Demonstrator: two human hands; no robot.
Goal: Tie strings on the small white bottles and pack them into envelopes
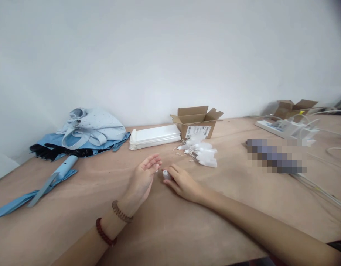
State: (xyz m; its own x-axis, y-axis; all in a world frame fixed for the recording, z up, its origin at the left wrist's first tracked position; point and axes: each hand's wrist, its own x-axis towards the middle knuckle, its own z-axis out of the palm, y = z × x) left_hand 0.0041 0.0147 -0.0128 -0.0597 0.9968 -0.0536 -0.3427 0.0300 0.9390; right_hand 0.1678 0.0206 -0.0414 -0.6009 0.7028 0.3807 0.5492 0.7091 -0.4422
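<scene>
My right hand (183, 181) is closed around a small white plastic bottle (166, 174) standing near the middle of the table, its narrow top facing up. Just left of it, my left hand (145, 173) is raised with the palm partly turned up, the thumb and a finger pinched on a small white piece (156, 168) with a thin thread-like bit. What that piece is exactly is too small to make out. Beyond my right hand lies a pile of small white bottles (206, 153) with strings attached.
A stack of white flat packages (156, 136) lies beside an open cardboard box (199, 127) near the wall. At left are a blue umbrella (66, 166) and a light blue cloth bag (98, 125). Rightward are a power strip (270, 127), cables, another carton (293, 109) and a blurred object (272, 155).
</scene>
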